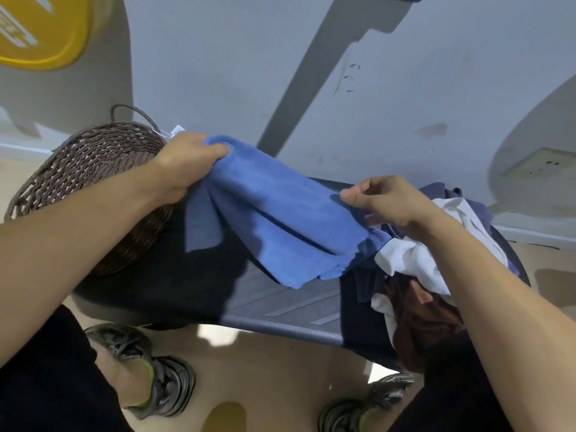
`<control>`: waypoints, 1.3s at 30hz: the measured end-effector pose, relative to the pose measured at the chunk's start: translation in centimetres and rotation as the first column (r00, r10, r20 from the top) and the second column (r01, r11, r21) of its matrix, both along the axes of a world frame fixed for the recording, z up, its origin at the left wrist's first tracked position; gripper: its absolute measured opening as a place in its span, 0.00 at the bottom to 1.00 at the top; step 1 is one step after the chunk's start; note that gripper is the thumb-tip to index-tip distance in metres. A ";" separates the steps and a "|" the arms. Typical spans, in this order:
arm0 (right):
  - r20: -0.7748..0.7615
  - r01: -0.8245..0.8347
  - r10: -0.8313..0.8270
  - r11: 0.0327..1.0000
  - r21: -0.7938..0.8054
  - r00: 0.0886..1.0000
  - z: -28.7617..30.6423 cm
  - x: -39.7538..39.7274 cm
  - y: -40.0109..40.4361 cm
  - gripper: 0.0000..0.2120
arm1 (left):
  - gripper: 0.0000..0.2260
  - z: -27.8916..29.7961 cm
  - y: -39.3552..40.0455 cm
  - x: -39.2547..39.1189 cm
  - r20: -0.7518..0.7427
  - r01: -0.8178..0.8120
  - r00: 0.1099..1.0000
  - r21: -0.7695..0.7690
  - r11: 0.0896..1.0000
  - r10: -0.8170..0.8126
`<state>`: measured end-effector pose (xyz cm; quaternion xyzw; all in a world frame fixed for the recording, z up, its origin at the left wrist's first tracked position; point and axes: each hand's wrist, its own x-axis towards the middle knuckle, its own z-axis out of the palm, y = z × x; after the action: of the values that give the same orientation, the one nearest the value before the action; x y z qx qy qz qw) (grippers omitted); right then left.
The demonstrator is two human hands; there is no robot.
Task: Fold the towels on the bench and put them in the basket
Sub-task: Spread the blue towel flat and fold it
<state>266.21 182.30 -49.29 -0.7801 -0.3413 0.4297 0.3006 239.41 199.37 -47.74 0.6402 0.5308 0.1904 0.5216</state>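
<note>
Blue towel [280,213] stretched between my hands, above the bench [290,304].
My left hand [184,166] grips one end beside the basket [93,163]; my right hand [386,201] pinches the other edge.

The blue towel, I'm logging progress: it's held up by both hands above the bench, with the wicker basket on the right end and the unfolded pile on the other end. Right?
Not quite. The head view shows the wicker basket on the left end of the bench, and the unfolded pile on the right. The blue towel is indeed held by the left hand and right hand.
</note>
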 end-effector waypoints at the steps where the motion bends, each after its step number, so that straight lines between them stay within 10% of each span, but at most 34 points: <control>1: 0.020 -0.056 0.058 0.997 -0.050 0.998 -0.4 0.2 0.0 0.20 | 0.09 0.0 0.5 -0.4 -0.130 0.008 0.991 0.161 0.987 0.013; 4: 0.196 -0.286 0.358 0.903 -0.321 0.913 -2.1 0.2 0.0 0.29 | 0.20 0.3 1.3 -2.2 -0.336 0.150 0.942 0.393 0.907 -0.010; 8: 0.303 -0.453 0.640 0.737 -0.501 0.706 -5.5 -2.9 -0.3 0.41 | 0.21 0.7 1.9 -4.7 -0.481 0.391 0.854 0.338 0.856 -0.200; 12: 0.401 -0.418 0.641 0.749 -0.515 0.655 -7.0 -5.5 -0.3 0.16 | 0.13 0.4 2.3 -6.2 -0.603 0.453 0.779 0.355 0.818 -0.169; 18: -0.187 -0.613 0.615 0.611 -0.501 0.766 -6.2 -9.0 -1.6 0.13 | 0.16 1.0 1.5 -3.5 -0.560 0.446 0.811 0.406 0.797 -0.168; 20: -0.049 -0.648 0.728 0.575 -0.499 0.684 -5.3 -8.9 -1.4 0.15 | 0.16 0.9 0.3 -1.7 -0.493 0.467 0.833 0.385 0.796 -0.251; 23: 0.286 -0.556 0.618 0.785 -0.273 0.732 -4.2 -8.3 -0.4 0.16 | 0.12 0.6 -2.0 0.5 -0.340 0.540 0.827 0.263 0.799 -0.447; 27: 0.171 -0.416 0.384 0.878 0.239 0.908 -2.8 -7.6 0.9 0.35 | 0.06 -0.3 -4.2 2.2 -0.199 0.672 0.739 0.152 0.725 -0.644; 34: 0.393 -0.570 0.476 0.805 0.165 0.787 -1.8 -6.5 2.2 0.05 | 0.17 -0.1 -3.1 2.0 -0.203 0.802 0.563 -0.102 0.589 -0.801; 39: 0.096 -0.378 0.370 0.922 0.081 0.924 -0.6 -3.7 2.9 0.16 | 0.09 -0.2 -0.8 1.1 -0.494 0.826 0.458 -0.072 0.559 -0.739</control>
<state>262.50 185.20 -49.85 -0.7012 -0.5161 0.4308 0.2374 240.47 198.59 -47.93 0.8809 0.2652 -0.1867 0.3448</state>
